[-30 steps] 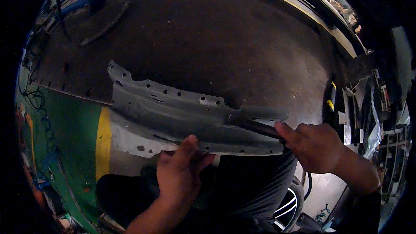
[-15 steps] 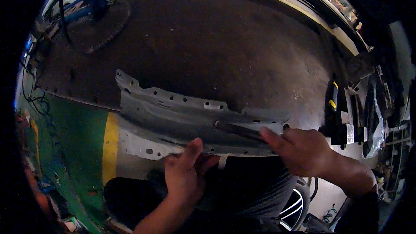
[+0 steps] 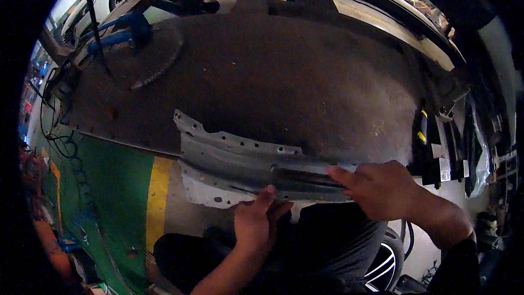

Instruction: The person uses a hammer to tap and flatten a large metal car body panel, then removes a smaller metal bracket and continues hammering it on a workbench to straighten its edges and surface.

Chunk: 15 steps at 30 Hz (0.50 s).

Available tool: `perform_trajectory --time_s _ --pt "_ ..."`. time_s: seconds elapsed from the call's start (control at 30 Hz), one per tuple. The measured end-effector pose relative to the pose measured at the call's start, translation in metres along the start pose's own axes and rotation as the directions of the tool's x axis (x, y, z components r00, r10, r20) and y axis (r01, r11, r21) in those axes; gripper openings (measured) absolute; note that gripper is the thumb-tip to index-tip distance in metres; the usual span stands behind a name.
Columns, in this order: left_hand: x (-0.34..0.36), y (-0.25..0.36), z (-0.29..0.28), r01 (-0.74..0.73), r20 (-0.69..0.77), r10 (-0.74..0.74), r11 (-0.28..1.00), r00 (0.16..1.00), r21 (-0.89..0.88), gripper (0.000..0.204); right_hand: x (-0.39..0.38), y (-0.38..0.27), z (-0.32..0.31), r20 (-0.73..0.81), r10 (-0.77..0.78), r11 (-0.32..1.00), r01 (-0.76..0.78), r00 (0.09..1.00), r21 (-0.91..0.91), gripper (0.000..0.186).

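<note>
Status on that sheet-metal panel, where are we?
Done: the grey perforated metal panel lies flat at the near edge of the dark steel workbench. In hand: left hand grips its near edge, right hand presses its right end. Left: cannot tell; no tool shows in either hand.

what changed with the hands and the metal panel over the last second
The right hand slid left along the long grey perforated sheet-metal panel, over the dark slot. The left hand shifted slightly right along the panel's near edge. Both hands stayed on the panel, which remained lying across the edge of the dark rusty metal workbench.
</note>
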<state>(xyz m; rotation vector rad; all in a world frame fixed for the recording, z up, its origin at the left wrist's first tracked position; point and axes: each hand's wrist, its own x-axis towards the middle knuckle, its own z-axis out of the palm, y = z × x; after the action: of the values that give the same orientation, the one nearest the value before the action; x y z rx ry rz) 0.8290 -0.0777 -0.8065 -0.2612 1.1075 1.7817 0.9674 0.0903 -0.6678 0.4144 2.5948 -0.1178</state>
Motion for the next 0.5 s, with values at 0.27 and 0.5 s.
perform_trajectory --time_s 0.27,0.5 --pt "0.010 -0.026 -0.025 -0.143 0.045 0.149 0.982 0.988 -0.123 0.029 -0.006 0.077 0.041 -0.664 0.388 0.911 -0.156 0.639 0.382 0.046" --pt "-0.015 -0.049 -0.066 -0.263 0.164 0.266 0.964 0.950 -0.038 0.046 0.003 0.107 0.051 -0.509 0.643 0.764 -0.523 0.572 0.378 0.037"
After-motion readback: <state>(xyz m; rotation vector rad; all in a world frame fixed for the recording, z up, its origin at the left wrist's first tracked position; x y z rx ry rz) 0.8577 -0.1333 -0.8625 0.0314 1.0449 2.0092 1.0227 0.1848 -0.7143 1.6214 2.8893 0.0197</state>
